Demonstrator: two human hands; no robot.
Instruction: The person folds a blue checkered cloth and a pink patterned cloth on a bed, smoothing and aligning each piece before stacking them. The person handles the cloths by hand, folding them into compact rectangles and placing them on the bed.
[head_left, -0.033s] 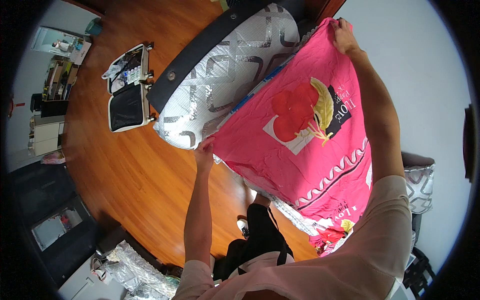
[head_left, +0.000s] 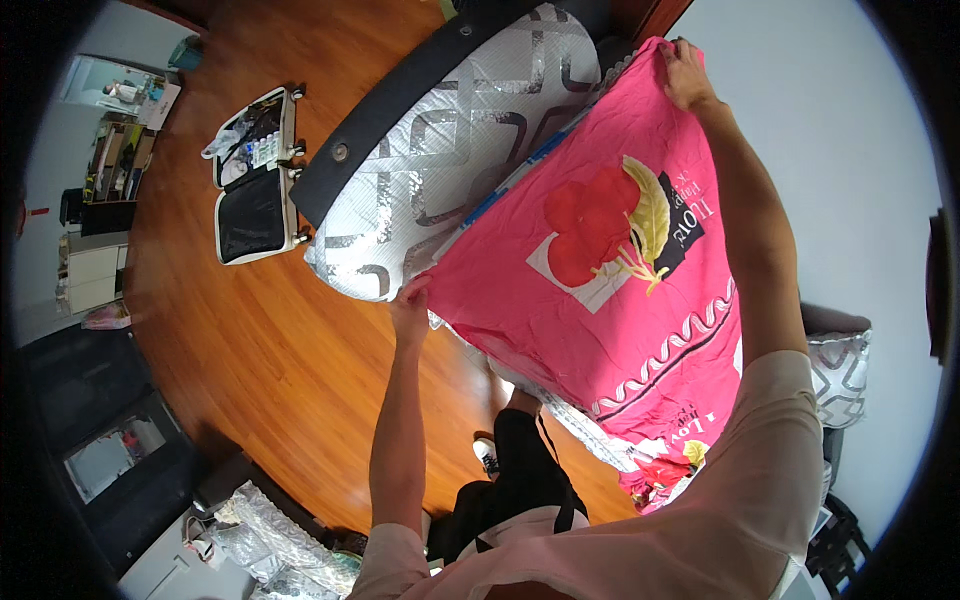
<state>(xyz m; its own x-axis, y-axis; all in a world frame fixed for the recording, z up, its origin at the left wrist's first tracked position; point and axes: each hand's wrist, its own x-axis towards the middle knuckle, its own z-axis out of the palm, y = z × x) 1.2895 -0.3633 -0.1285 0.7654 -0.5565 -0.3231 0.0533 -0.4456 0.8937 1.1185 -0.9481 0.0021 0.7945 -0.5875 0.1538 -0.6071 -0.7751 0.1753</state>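
Observation:
A bright pink sheet [head_left: 500, 320] with a red cherry print is stretched between my hands. My left hand [head_left: 409, 308] pinches its near left corner, fingers closed on the fabric. Far up on the right, my right hand [head_left: 686, 78] grips another corner beside the wall. The sheet's lower part hangs toward my body and bunches up near my right side. Under and beyond it lies a white and silver quilted cover [head_left: 430, 165] with a grey angular pattern. A strip of blue and white shows along the sheet's far edge.
A curved dark padded board [head_left: 375, 120] borders the quilted cover. On the wooden floor [head_left: 270, 360] to the left lies an open suitcase [head_left: 250, 225] with things in it. A pale wall [head_left: 800, 120] rises close on my right, with a patterned cushion [head_left: 840, 375] beside it.

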